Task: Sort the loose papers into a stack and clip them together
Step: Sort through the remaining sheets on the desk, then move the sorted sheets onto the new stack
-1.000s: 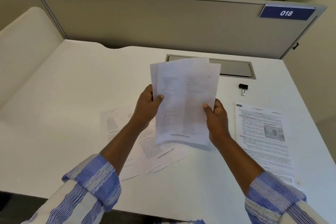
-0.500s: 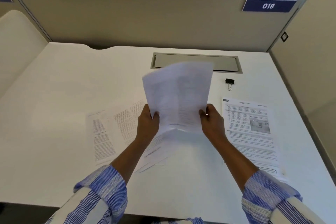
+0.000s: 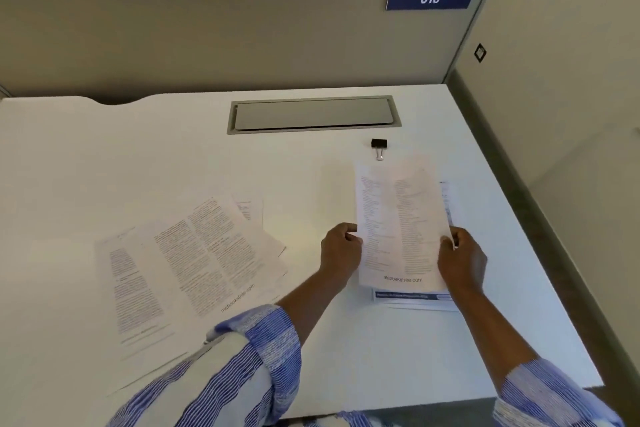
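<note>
While both hands pinch the same sheaf of papers [image 3: 401, 229], the left hand [image 3: 341, 251] grips its left edge and the right hand [image 3: 462, 258] grips its right edge, fingers curled shut on the paper. The sheaf sits low over the white surface [image 3: 138, 156], just on the near side of the black binder clip [image 3: 379, 146], whose silver handle almost reaches the sheaf's far edge. Under the sheaf lies another printed sheet [image 3: 412, 298]; only its near strip with a blue band and a sliver along the right side show. Whether the sheaf touches that sheet cannot be told. Well to the left of the binder clip and nearer the person, more loose pages [image 3: 194, 267] lie fanned and overlapping on the surface. Straight behind the binder clip a grey cable hatch [image 3: 311, 114] is set into the surface. Striped blue sleeves [image 3: 256, 357] cover both forearms.
</note>
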